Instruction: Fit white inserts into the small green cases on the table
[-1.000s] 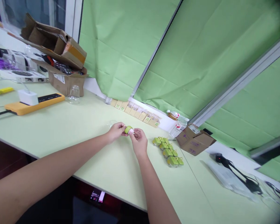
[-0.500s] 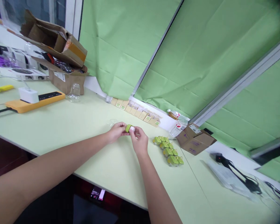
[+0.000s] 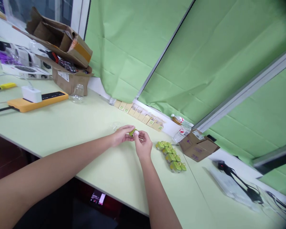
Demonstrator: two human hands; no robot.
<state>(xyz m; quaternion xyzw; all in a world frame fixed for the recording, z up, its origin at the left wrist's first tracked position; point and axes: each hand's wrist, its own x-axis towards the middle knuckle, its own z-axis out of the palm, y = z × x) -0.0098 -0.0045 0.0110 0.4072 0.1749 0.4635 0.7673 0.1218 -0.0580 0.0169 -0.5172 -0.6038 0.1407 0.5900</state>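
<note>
My left hand and my right hand meet over the pale green table. Between their fingertips they pinch one small green and white piece; both hands are closed on it. Just to the right of my right hand a cluster of several similar green pieces lies on the table. A crumpled bit of clear wrapping lies just beyond my left hand.
A row of small tan boxes lines the back edge under green curtains. An orange power strip with a white adapter, a clear jar and open cardboard boxes stand at the left. A small carton, plastic bottles and black cables are at the right.
The hands stay together on the small piece, which has turned a little between the fingers. The view has shifted slightly; nothing else on the table has moved.
</note>
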